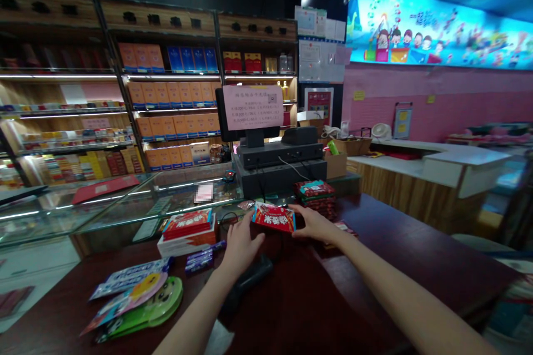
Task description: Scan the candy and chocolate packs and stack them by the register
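Observation:
A small red and blue snack packet [275,217] with white lettering is held up over the dark counter. My left hand [240,241] grips its left end, thumb apart below it. At the opposite end, my right hand [313,224] pinches the packet's edge. To the left, red packets [189,223] lie on a white and orange box [187,242]. Behind my right hand stands a stack of dark red packets [317,197]. A black handheld scanner [252,277] lies beneath my left hand, partly hidden by the forearm.
Purple packs [200,259], a blue-white packet [131,276] and a green face-shaped package [160,305] lie at the left. A till screen [252,108] with a pink notice stands at the back. A glass display case [160,191] borders the counter [375,249].

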### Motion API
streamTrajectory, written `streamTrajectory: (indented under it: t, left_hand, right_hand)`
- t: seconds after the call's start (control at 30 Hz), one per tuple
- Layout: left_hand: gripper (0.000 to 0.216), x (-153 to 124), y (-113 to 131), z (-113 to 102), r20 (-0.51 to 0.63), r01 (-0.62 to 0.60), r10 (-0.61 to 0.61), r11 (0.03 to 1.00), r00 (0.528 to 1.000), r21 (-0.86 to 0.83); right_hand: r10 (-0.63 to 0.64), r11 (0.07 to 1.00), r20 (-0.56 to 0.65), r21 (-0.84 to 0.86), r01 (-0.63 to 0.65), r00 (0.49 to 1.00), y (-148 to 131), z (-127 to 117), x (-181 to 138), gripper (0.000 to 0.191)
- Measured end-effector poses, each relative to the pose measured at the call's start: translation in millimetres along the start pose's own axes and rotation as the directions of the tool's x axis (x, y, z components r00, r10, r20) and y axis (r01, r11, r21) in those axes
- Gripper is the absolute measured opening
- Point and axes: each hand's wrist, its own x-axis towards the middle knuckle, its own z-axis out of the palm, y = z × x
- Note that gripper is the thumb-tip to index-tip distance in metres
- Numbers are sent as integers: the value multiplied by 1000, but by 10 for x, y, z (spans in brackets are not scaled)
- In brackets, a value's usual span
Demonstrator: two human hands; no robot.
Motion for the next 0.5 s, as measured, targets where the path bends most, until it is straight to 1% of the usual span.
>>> streamTrajectory:
  t: [0.1, 0.17, 0.23, 0.33, 0.5]
  left_hand:
    - [60, -25, 100, 9, 78, 77, -75, 997, 994, -28]
    - [64, -38, 186, 5, 156, 131, -130, 991, 979, 3]
    - [73, -44, 275, 8, 223, 187, -195, 981, 955, 57]
    - [77, -49, 382, 35, 270, 189, -216, 974, 938, 121]
    - [75, -64, 485, 92, 284, 171, -206, 975, 937, 145]
  right_hand:
    - [2, 998, 31, -66, 0, 1000, 50, 10, 27, 90]
    - [3, 994, 50, -107, 3, 999, 83, 12, 48, 90]
    - [3, 990, 63, -140, 6, 998, 113, 6, 61, 90]
    - [5, 984, 76, -180, 9, 997, 145, -20, 56, 90]
    - [19, 974, 84, -225, 0, 996, 165, -81, -12, 90]
